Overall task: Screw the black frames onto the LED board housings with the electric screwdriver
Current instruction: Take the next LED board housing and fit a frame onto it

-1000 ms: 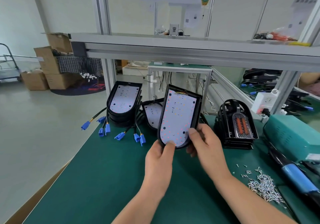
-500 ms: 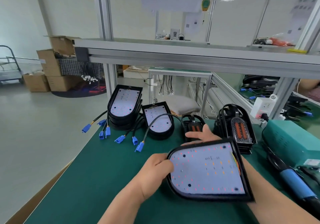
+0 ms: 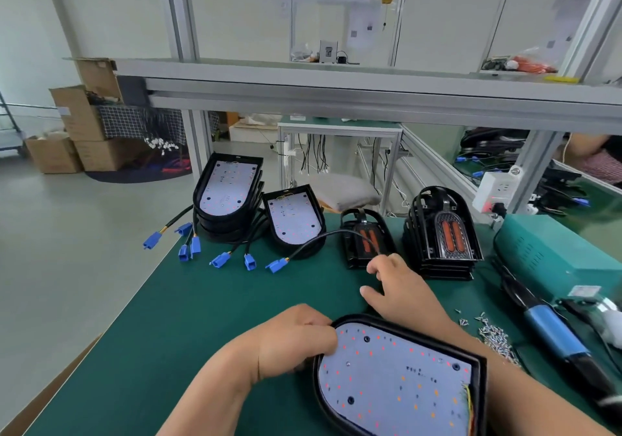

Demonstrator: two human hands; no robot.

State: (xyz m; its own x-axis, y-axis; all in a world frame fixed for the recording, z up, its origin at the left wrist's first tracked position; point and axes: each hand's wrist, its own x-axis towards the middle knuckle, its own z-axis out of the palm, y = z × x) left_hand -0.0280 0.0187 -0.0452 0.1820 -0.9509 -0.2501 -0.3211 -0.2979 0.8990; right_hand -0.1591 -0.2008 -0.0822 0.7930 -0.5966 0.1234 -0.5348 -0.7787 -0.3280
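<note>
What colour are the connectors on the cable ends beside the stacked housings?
The connectors are blue, on black cables. They show clearly in the head view.

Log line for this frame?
left hand grips black-rimmed white LED board housing | right hand near black orange-lensed frame | blue electric screwdriver untouched

Two bare forearms reach in from below. The left hand (image 3: 296,341) curls its fingers round the rounded end of a light housing (image 3: 400,378). The right hand (image 3: 404,287) stretches further forward, palm down, fingers loosely bent, thumb out sideways.
</note>
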